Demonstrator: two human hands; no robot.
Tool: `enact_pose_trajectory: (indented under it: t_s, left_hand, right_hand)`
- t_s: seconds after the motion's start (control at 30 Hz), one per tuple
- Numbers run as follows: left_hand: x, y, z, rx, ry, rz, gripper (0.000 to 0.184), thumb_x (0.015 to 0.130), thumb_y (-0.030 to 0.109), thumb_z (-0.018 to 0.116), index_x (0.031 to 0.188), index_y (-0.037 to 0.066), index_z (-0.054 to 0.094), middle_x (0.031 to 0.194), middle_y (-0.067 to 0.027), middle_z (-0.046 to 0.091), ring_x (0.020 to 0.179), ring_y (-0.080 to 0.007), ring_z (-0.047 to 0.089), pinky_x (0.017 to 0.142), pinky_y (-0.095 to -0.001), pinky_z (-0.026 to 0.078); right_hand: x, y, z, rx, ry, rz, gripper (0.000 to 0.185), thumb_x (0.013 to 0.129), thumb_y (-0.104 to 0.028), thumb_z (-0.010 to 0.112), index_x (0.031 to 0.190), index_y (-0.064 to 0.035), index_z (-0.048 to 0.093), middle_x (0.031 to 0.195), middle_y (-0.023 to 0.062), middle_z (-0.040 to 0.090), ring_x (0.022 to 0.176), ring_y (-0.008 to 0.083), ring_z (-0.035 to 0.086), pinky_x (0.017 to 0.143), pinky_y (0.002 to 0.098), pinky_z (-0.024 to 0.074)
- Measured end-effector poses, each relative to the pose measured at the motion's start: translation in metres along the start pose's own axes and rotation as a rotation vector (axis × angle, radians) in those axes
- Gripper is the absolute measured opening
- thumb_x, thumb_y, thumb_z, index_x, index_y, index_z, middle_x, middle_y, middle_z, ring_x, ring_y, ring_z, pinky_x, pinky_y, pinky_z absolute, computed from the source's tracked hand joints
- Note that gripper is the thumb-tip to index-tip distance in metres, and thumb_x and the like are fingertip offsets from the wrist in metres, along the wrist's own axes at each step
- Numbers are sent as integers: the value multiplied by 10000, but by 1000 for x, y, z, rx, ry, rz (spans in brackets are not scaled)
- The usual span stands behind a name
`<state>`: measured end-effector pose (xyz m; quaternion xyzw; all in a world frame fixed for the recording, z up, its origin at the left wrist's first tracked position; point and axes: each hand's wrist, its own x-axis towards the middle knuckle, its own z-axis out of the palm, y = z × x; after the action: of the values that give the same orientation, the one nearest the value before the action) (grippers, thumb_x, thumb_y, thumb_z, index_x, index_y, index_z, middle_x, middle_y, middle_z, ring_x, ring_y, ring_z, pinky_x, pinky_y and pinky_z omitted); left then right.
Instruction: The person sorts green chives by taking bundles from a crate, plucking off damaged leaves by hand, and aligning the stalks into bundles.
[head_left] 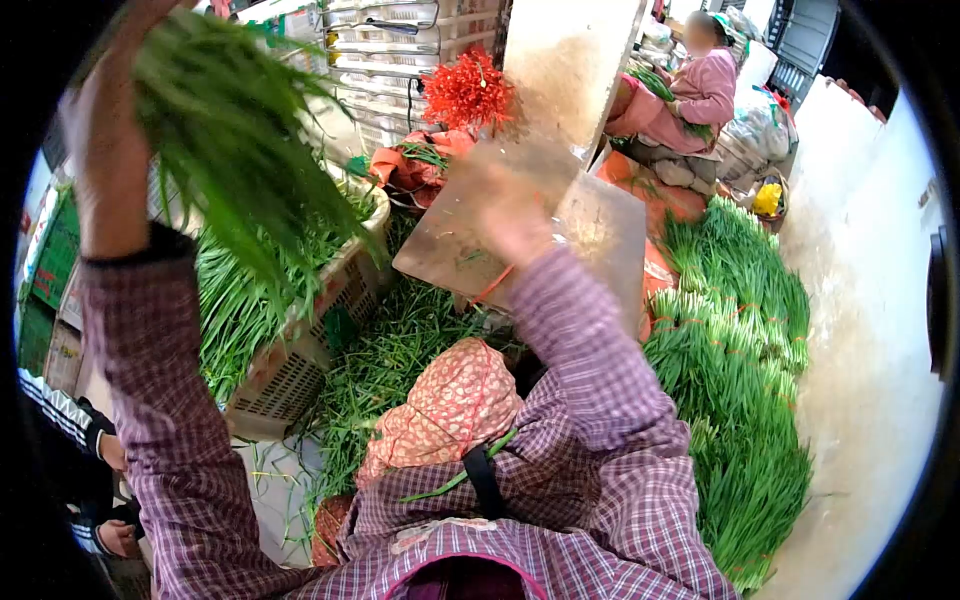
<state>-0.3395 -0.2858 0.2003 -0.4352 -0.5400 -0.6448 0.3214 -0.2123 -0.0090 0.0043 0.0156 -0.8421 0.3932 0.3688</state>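
My left hand (112,130) is raised at the upper left, its fingers closed round a loose bunch of long green chives (225,130). The leaves hang down to the right, smeared by motion. Over the wooden board (435,245) in the middle is my right hand (515,215), too blurred to show its fingers. A thin red-orange tie (494,285) lies by the board's front edge near that hand. Below the raised bunch stands a pale plastic crate (290,375) heaped with more chives (235,310).
Tied chive bundles (725,370) lie in rows along the right wall (870,300). A cluster of red ties (468,92) stands behind the board. Loose greens (400,330) cover the floor near a patterned cloth (450,400). Another person (700,90) sits at the back; someone's hands (115,450) show at left.
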Motion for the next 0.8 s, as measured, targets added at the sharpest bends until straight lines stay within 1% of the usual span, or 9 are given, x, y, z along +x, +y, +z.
enact_pose_trajectory:
  t_s: [0.03, 0.07, 0.17, 0.23, 0.37, 0.43, 0.47, 0.67, 0.8]
  left_hand:
    - [3, -4, 19, 6, 20, 68, 290, 922, 151, 536, 1160, 15, 629, 1119, -107, 649, 991, -187, 627, 889, -308, 483]
    - [5, -3, 37, 14, 40, 135, 244, 886, 121, 584, 1092, 16, 661, 1046, -84, 674, 931, -183, 646, 839, -302, 503]
    - [-13, 47, 129, -591, -223, 349, 258, 850, 159, 653, 1087, 142, 553, 973, -3, 576, 894, -111, 581, 790, -353, 542]
    - [-25, 69, 179, -804, -182, 232, 210, 827, 104, 672, 1003, 122, 559, 868, 16, 570, 841, -100, 581, 746, -326, 549]
    - [-51, 87, 233, -1312, -412, 37, 179, 846, 130, 680, 948, 172, 539, 785, 25, 546, 751, -94, 583, 685, -315, 568]
    - [-88, 90, 269, -889, -113, -184, 203, 845, 147, 631, 998, 13, 629, 940, -89, 663, 864, -139, 650, 769, -280, 534]
    - [-99, 77, 291, -1170, -64, -385, 217, 766, 83, 696, 947, 40, 586, 844, -54, 623, 752, -136, 633, 676, -291, 544]
    - [-206, -12, 326, -1423, 158, -1135, 350, 777, 33, 699, 1066, 76, 506, 907, -61, 600, 806, -207, 642, 721, -354, 551]
    - [-259, -101, 318, -1309, 192, -1243, 371, 800, 66, 678, 1104, 126, 474, 943, -73, 600, 852, -262, 635, 801, -418, 536]
  right_hand:
    - [17, -18, -27, 36, 128, 57, 412, 904, -229, 589, 1263, -42, 511, 1156, 132, 603, 1088, 246, 579, 957, 360, 444]
    - [16, -68, -56, 514, 135, 96, 657, 853, -357, 674, 1335, 6, 413, 1264, 165, 531, 1192, 280, 499, 1024, 380, 394]
    - [14, -116, -87, -48, 353, -367, 1031, 676, -536, 775, 1412, 0, 292, 1383, 212, 396, 1277, 353, 391, 1066, 438, 329]
    - [5, -135, -95, -514, 425, -425, 1223, 548, -640, 781, 1443, -38, 205, 1425, 212, 337, 1287, 380, 363, 1057, 536, 327]
    - [-11, -101, -140, -934, 658, -399, 1154, 548, -511, 834, 1447, -65, 265, 1444, 173, 350, 1321, 357, 339, 1076, 491, 291]
    - [-34, -70, -168, -1062, 704, -358, 1119, 503, -470, 853, 1428, -117, 332, 1432, 100, 394, 1305, 333, 372, 1054, 491, 308]
    - [-49, -57, -180, -1074, 692, -355, 1101, 491, -428, 865, 1421, -137, 354, 1421, 72, 415, 1300, 328, 382, 1051, 494, 305]
    - [-123, 37, -169, -1043, 268, 66, 1010, 494, -288, 880, 1387, -237, 410, 1317, 53, 487, 1229, 270, 451, 1045, 494, 316]
    - [-124, 102, -122, -879, 107, 145, 1023, 518, -223, 867, 1411, -238, 367, 1273, 56, 505, 1185, 273, 474, 1036, 453, 343]
